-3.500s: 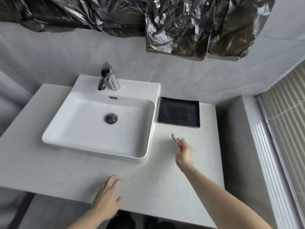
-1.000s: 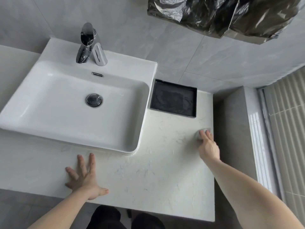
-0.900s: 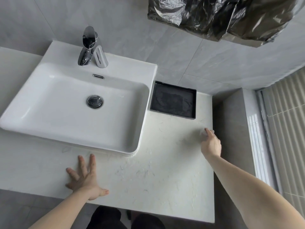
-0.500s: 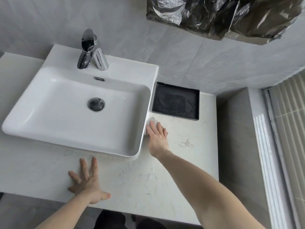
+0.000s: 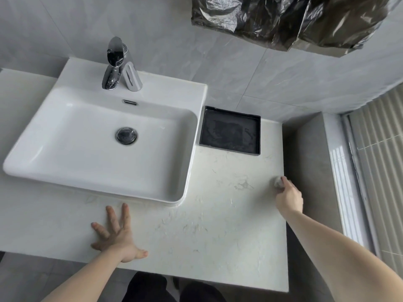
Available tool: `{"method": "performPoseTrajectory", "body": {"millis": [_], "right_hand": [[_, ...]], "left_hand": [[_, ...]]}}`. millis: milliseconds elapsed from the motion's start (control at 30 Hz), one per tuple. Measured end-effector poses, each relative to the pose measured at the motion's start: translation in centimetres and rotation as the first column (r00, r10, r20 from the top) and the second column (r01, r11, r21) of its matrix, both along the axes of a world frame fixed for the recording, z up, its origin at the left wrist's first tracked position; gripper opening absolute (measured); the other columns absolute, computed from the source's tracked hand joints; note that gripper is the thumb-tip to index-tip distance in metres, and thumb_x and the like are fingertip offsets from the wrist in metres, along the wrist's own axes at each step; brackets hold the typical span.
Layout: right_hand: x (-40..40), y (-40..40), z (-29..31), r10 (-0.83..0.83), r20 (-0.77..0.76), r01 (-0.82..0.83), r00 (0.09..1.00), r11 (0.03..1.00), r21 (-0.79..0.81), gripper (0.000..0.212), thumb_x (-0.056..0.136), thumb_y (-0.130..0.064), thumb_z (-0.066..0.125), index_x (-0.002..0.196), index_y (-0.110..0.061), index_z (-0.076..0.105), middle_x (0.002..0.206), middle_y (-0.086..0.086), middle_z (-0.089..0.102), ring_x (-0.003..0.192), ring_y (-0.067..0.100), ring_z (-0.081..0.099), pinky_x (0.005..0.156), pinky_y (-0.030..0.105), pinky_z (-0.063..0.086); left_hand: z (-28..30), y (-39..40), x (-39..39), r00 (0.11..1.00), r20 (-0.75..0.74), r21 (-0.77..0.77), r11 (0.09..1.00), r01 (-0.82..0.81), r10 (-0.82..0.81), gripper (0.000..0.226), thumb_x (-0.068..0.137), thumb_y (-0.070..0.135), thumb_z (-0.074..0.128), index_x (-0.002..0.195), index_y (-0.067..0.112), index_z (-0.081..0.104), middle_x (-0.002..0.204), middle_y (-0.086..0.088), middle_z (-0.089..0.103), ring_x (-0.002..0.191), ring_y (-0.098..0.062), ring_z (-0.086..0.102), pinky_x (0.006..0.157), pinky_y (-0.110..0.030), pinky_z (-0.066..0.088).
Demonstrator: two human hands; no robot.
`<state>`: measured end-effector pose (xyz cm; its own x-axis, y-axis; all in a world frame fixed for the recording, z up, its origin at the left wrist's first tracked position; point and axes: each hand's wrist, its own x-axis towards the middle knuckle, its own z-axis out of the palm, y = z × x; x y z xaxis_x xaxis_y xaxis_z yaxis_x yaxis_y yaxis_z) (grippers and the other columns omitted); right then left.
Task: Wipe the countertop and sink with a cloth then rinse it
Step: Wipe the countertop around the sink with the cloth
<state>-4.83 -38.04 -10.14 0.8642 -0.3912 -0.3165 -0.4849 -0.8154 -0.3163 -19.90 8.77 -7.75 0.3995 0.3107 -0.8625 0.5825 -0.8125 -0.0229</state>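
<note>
Gripping a cloth [image 5: 277, 182], the right hand [image 5: 289, 198] presses the countertop [image 5: 207, 225].

The right hand [image 5: 289, 198] is covering most of the cloth [image 5: 277, 182] at the countertop's [image 5: 218, 225] right edge; only a blurred grey wad is showing, so the grip is unclear. The frame's top edge is cutting off the plastic [image 5: 283, 18], and its left edge the countertop.

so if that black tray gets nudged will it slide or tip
The tray would probably slide, not tip: it is low and flat, sitting level on the smooth countertop. Likely stiff, given its straight rim. Its weight is unclear.
</note>
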Motion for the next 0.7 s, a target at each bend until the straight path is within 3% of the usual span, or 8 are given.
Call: {"method": "performPoseTrajectory", "body": {"millis": [67,100,167,233,333,400,500,700], "right_hand": [[0.3,1.5,0.4,0.061,0.122,-0.064,0.991,0.998,0.013,0.069,0.076,0.011,0.042,0.128,-0.032,0.057,0.144,-0.001,0.056,0.118,0.038,0.059,0.094,0.042,0.050],[0.5,2.9,0.2,0.103,0.154,-0.107,0.983,0.994,0.019,0.070,0.079,0.010,0.041,0.134,-0.031,0.057,0.149,-0.002,0.053,0.124,0.035,0.057,0.100,0.039,0.048],[0.7,6.8,-0.4,0.192,0.175,-0.214,0.966,0.970,0.117,0.073,0.087,0.011,0.038,0.149,-0.025,0.052,0.162,0.002,0.041,0.144,0.027,0.044,0.116,0.029,0.034],[0.6,11.8,-1.2,0.331,0.181,-0.363,0.926,0.913,0.186,0.074,0.088,0.013,0.035,0.151,-0.024,0.050,0.165,0.003,0.035,0.153,0.024,0.032,0.122,0.027,0.021],[-0.6,18.8,-2.7,0.584,0.142,-0.600,0.800,0.779,0.183,0.072,0.091,0.008,0.036,0.154,-0.026,0.043,0.169,0.001,0.026,0.158,0.032,0.016,0.129,0.043,0.012],[-2.2,22.0,-3.7,0.674,0.042,-0.672,0.737,0.726,0.145,0.077,0.091,0.003,0.034,0.162,-0.026,0.025,0.173,-0.001,0.007,0.159,0.035,-0.004,0.128,0.054,-0.002],[-4.0,22.3,-4.5,0.671,0.039,-0.671,0.740,0.736,0.089,0.081,0.093,0.000,0.031,0.165,-0.029,0.008,0.173,-0.007,-0.010,0.157,0.030,-0.019,0.127,0.053,-0.010],[-5.8,13.1,-5.7,0.515,0.077,-0.519,0.853,0.854,0.040,0.065,0.106,-0.016,0.034,0.164,-0.035,0.011,0.172,-0.007,-0.008,0.159,0.023,-0.014,0.128,0.047,-0.008]], "left_hand": [[0.0,0.1,0.0,1.000,0.003,-0.005,1.000,-0.002,0.002,0.166,0.053,0.066,0.089,0.133,0.039,-0.055,0.131,-0.003,-0.071,0.143,-0.055,-0.034,0.113,-0.074,0.025],[0.0,0.1,0.0,1.000,0.002,-0.005,1.000,-0.004,0.004,0.166,0.054,0.065,0.089,0.133,0.040,-0.055,0.131,-0.003,-0.071,0.143,-0.055,-0.034,0.113,-0.074,0.025],[0.1,0.0,0.1,1.000,0.004,-0.009,1.000,-0.014,0.014,0.166,0.054,0.064,0.089,0.133,0.040,-0.055,0.130,-0.002,-0.072,0.142,-0.055,-0.035,0.113,-0.074,0.024],[0.1,0.0,0.0,1.000,0.005,-0.011,1.000,-0.009,0.009,0.166,0.055,0.063,0.089,0.133,0.040,-0.055,0.129,-0.001,-0.072,0.142,-0.055,-0.035,0.113,-0.074,0.024],[0.1,-0.1,0.1,1.000,0.001,-0.005,1.000,-0.005,0.005,0.165,0.056,0.064,0.089,0.133,0.040,-0.055,0.129,-0.002,-0.072,0.143,-0.055,-0.034,0.113,-0.074,0.025],[0.1,-0.1,0.1,1.000,0.002,-0.003,1.000,0.002,-0.002,0.165,0.056,0.063,0.089,0.133,0.040,-0.055,0.129,-0.001,-0.072,0.143,-0.055,-0.034,0.113,-0.074,0.025],[-0.1,0.0,0.1,1.000,0.010,-0.004,1.000,0.007,-0.007,0.165,0.055,0.062,0.090,0.134,0.040,-0.054,0.130,-0.001,-0.071,0.143,-0.055,-0.034,0.113,-0.074,0.025],[0.0,0.0,0.0,1.000,0.012,0.003,1.000,0.014,-0.014,0.166,0.055,0.063,0.090,0.134,0.041,-0.054,0.130,-0.001,-0.072,0.144,-0.054,-0.032,0.113,-0.073,0.026]]}}
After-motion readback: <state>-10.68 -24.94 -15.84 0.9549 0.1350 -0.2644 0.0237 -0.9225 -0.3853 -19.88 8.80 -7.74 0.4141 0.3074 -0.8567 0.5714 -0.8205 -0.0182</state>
